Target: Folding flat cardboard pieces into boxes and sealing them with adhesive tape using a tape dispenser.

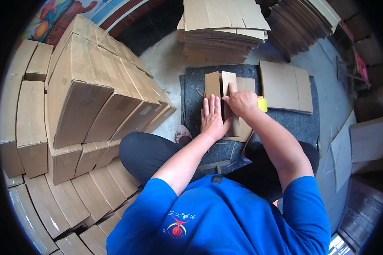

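Observation:
A flat cardboard box blank point(225, 91) lies on a dark grey mat point(285, 123) in front of me. My left hand point(212, 117) presses flat on its left flap, fingers together and extended. My right hand point(241, 102) rests on the blank beside it, index finger pointing along the fold between the flaps. A yellow roll of tape point(262, 104) peeks out just right of my right hand. Neither hand grips anything.
Several assembled cardboard boxes point(93, 97) are stacked in rows at my left. Piles of flat blanks point(221, 29) stand beyond the mat, with another pile point(304, 21) at the far right. More flat blanks point(285, 87) lie on the mat's right side.

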A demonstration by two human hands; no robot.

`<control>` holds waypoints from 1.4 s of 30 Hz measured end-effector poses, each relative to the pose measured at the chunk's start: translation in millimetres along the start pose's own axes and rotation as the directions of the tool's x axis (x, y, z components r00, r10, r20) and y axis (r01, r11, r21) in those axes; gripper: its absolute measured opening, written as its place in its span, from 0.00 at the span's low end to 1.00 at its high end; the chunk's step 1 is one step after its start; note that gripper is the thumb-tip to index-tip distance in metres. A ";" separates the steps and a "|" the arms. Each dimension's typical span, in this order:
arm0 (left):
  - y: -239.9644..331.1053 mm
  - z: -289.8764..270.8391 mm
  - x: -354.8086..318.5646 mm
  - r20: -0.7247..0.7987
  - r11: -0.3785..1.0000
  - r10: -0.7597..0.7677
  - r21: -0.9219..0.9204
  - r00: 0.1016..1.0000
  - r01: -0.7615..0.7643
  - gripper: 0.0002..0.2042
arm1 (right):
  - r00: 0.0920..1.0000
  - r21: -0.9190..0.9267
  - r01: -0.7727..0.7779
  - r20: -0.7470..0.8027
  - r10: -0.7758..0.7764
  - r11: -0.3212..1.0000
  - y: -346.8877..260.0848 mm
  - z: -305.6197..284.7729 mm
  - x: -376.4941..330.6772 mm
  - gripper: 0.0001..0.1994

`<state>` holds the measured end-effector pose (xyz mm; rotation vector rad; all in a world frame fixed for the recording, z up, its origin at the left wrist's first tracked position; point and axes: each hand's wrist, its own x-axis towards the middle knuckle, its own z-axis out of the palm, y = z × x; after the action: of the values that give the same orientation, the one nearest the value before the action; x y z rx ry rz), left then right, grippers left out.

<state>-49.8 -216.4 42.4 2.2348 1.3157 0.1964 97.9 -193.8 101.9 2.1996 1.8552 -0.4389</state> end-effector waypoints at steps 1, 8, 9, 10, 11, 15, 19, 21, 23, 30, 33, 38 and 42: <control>3.9 0.6 0.1 0.040 0.998 -0.048 0.049 0.998 0.046 0.46 | 0.999 -0.020 0.009 0.041 -0.009 1.000 -0.1 8.2 -2.8 0.36; 10.9 -6.0 1.3 0.084 0.968 -0.053 0.248 0.995 0.031 0.40 | 0.997 -0.030 0.050 0.061 -0.048 0.998 14.7 26.9 -27.0 0.34; 9.1 -6.6 1.8 0.094 0.966 -0.031 0.260 0.995 0.005 0.40 | 0.997 -0.026 0.044 0.070 -0.042 0.999 16.0 30.0 -33.0 0.34; 5.7 -6.6 3.3 0.109 0.961 -0.012 0.275 0.994 -0.018 0.39 | 0.991 -0.097 0.114 0.088 -0.105 0.989 16.8 34.0 -39.9 0.34; 0.0 -3.4 3.3 0.072 0.968 0.021 0.249 0.997 -0.039 0.38 | 0.979 -0.166 0.189 0.114 -0.172 0.968 16.1 37.1 -49.3 0.34; -8.4 1.7 1.2 -0.026 0.974 0.083 0.215 0.996 -0.076 0.35 | 0.956 -0.127 0.233 0.209 -0.204 0.964 4.6 40.6 -81.3 0.39; -0.2 3.6 -0.1 0.014 0.968 0.052 0.245 0.999 -0.054 0.34 | 0.956 -0.083 0.193 0.242 -0.168 0.978 6.2 38.0 -86.1 0.39; -3.6 3.5 -0.3 0.023 0.961 0.057 0.269 0.998 -0.061 0.34 | 0.955 -0.066 0.224 0.213 -0.205 0.972 9.0 42.3 -84.7 0.41; -5.1 -0.2 1.4 0.071 0.951 0.054 0.299 0.996 -0.073 0.33 | 0.954 -0.071 0.232 0.210 -0.213 0.970 8.4 46.8 -77.6 0.40; 19.6 -34.6 26.6 0.337 0.874 -0.028 0.466 0.941 -0.141 0.33 | 0.935 -0.189 0.272 0.283 -0.212 0.944 35.9 -14.3 -59.6 0.30; 24.7 -44.1 48.4 0.451 0.838 -0.132 0.526 0.883 -0.143 0.33 | 0.990 -0.148 0.141 0.035 -0.137 0.979 45.7 -82.8 -75.2 0.18; 47.0 -55.9 80.1 0.599 0.832 -0.282 0.542 0.749 -0.120 0.27 | 0.939 -0.055 0.082 -0.330 -0.096 0.995 62.9 -141.1 -109.2 0.22; 59.7 -59.3 103.5 0.812 0.809 -0.318 0.502 0.490 -0.306 0.19 | 0.900 0.128 0.052 -0.435 0.009 0.990 61.5 -146.1 -125.0 0.23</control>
<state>26.7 -129.6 108.8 2.1864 0.7901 -1.4246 150.8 -265.9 282.9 2.5346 2.1209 -0.0760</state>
